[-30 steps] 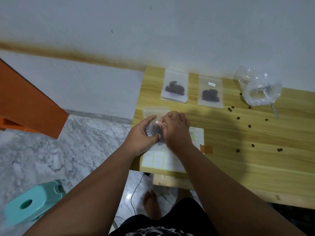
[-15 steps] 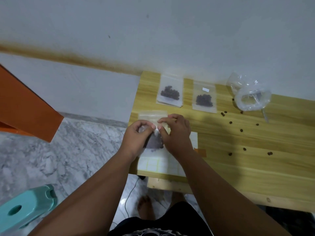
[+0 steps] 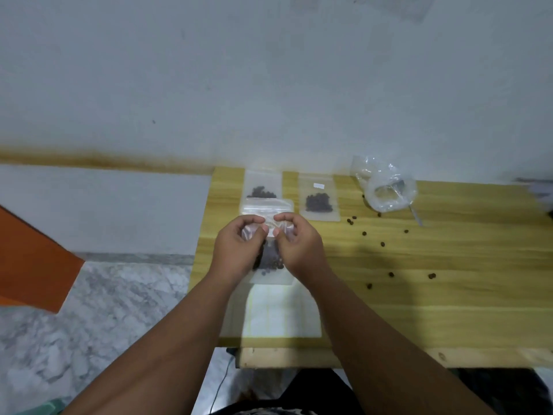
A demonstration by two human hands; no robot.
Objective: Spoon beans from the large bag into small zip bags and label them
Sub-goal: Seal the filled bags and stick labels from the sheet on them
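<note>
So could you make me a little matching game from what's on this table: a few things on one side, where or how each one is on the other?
Things:
1. small zip bag in hand
2. labelled zip bag
3. large bag
4. label sheet

Places or states:
A. crumpled, at the back right by the wall
B. flat at the table's near edge
C. pinched by both hands
D. lying flat at the back, white sticker on it

Pairs: 1-C, 2-D, 3-A, 4-B

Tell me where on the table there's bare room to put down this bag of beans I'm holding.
Free: the wood right of the label sheet, below the loose beans. Crowded: the back edge, with two filled bags and the large bag. Both hands hold the zip bag.
</note>
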